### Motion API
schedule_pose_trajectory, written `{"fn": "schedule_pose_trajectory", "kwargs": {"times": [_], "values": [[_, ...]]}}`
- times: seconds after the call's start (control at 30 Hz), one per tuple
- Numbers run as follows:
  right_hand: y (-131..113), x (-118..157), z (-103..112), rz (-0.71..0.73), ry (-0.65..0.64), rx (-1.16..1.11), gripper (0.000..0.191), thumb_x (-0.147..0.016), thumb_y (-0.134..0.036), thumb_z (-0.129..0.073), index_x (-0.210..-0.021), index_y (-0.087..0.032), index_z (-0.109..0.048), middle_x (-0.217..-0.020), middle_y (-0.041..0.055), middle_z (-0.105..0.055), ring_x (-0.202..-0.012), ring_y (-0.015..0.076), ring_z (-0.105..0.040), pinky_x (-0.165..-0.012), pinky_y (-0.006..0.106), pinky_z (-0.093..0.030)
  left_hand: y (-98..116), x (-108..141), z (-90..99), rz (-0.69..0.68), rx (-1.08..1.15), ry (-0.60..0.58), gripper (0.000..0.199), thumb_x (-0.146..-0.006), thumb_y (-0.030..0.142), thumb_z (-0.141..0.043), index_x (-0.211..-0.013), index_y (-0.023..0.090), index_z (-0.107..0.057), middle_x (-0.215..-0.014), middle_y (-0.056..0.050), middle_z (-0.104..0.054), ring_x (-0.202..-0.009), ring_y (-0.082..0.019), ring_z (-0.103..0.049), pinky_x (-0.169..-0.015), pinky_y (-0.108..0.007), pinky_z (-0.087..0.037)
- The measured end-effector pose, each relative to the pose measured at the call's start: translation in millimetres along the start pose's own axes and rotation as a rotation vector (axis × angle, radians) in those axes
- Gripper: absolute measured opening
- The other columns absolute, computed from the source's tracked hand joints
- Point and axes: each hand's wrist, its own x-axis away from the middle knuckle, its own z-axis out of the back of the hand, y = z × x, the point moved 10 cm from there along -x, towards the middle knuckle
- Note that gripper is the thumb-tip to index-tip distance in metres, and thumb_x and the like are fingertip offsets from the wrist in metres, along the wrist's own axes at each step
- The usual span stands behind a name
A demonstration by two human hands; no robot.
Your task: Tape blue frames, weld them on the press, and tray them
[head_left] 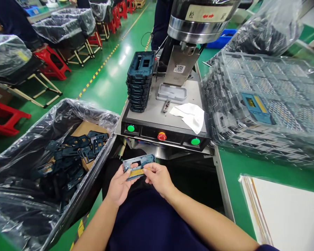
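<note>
The green factory floor [104, 87] stretches ahead, with a press bench [159, 129] at twelve o'clock. The left hand [119, 186] and right hand [158, 179] grip a blue plastic frame [138, 166] together, just below the bench; a plastic-lined bin [21, 195] of loose frames [73, 150] sits at nine o'clock.

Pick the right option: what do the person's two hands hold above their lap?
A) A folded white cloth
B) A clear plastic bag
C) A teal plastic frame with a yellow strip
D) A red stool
C. The left hand and the right hand both grip the teal plastic frame, whose yellow strip shows in its lower part.
</note>
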Motion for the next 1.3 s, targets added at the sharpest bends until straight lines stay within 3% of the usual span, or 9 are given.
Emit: {"fn": "schedule_pose_trajectory", "kwargs": {"times": [0.33,0.5,0.63,0.73,0.87,0.97,1.17,1.3], "values": [[-4.8,2.5,-8.9,0.102,-0.12,0.167,0.028,-0.079,-0.04,-0.059,-0.096,-0.018,-0.066,-0.064,-0.0006,-0.067,-0.048,0.013,-0.062,-0.047,0.023,-0.046,-4.2,-4.3,8.1,-0.036,-0.149,0.053,0.047,-0.068,0.023,-0.081,-0.108,0.021,-0.057,-0.114,-0.009,-0.067,-0.103,-0.026,-0.065,-0.091,-0.044,-0.05],[-29.5,-3.9,27.2,0.187,0.019,0.181,0.028,-0.078,-0.041,-0.064,-0.094,-0.018,-0.066,-0.071,0.0013,-0.067,-0.052,0.013,-0.062,-0.053,0.026,-0.05,1.8,-5.1,13.0,-0.052,-0.125,0.074,0.048,-0.068,0.023,-0.081,-0.108,0.02,-0.056,-0.114,-0.009,-0.068,-0.101,-0.027,-0.066,-0.091,-0.045,-0.05],[-61.8,1.1,53.0,0.4,0.11,0.337,0.026,-0.081,-0.036,-0.062,-0.101,-0.02,-0.065,-0.087,0.0056,-0.07,-0.07,0.0163,-0.065,-0.066,0.03,-0.055,4.2,-5.2,17.0,-0.042,-0.133,0.099,0.05,-0.065,0.024,-0.083,-0.108,0.02,-0.056,-0.113,-0.011,-0.068,-0.101,-0.028,-0.067,-0.09,-0.046,-0.05],[-84.7,18.0,39.0,0.668,0.018,0.596,0.037,-0.08,-0.029,-0.064,-0.116,-0.022,-0.06,-0.111,0.0096,-0.066,-0.099,0.0226,-0.063,-0.085,0.038,-0.055,2.9,-5.0,17.3,-0.028,-0.132,0.107,0.05,-0.064,0.025,-0.083,-0.107,0.02,-0.057,-0.112,-0.011,-0.069,-0.1,-0.028,-0.067,-0.09,-0.045,-0.051],[-87.7,38.1,6.8,0.904,-0.146,0.853,0.059,-0.076,-0.026,-0.067,-0.132,-0.02,-0.049,-0.139,0.0161,-0.047,-0.131,0.0301,-0.042,-0.106,0.052,-0.041,0.7,-4.2,13.2,-0.015,-0.15,0.079,0.052,-0.066,0.026,-0.082,-0.111,0.02,-0.056,-0.114,-0.013,-0.068,-0.1,-0.028,-0.067,-0.089,-0.046,-0.051],[-83.8,40.0,-4.1,0.946,-0.187,0.93,0.061,-0.076,-0.027,-0.069,-0.132,-0.016,-0.048,-0.143,0.0194,-0.041,-0.137,0.0329,-0.034,-0.109,0.055,-0.037,0.0,-2.8,11.6,-0.003,-0.158,0.065,0.053,-0.067,0.026,-0.081,-0.112,0.02,-0.056,-0.115,-0.013,-0.068,-0.1,-0.028,-0.067,-0.088,-0.045,-0.051],[-83.1,45.4,-6.1,1.004,-0.174,0.963,0.023,-0.078,-0.025,-0.066,-0.1,-0.021,-0.064,-0.131,0.0136,-0.05,-0.135,0.0323,-0.037,-0.107,0.054,-0.039,4.3,-1.1,14.9,-0.033,-0.131,0.097,0.052,-0.068,0.025,-0.081,-0.112,0.02,-0.055,-0.115,-0.012,-0.067,-0.103,-0.027,-0.066,-0.088,-0.042,-0.052],[-72.5,49.1,-8.0,1.006,-0.151,0.996,0.025,-0.08,-0.022,-0.063,-0.105,-0.02,-0.065,-0.138,0.0143,-0.047,-0.137,0.0326,-0.035,-0.108,0.053,-0.039,2.9,-1.6,17.0,-0.041,-0.132,0.09,0.049,-0.069,0.025,-0.08,-0.111,0.02,-0.055,-0.114,-0.011,-0.068,-0.101,-0.026,-0.067,-0.087,-0.042,-0.052]]}}
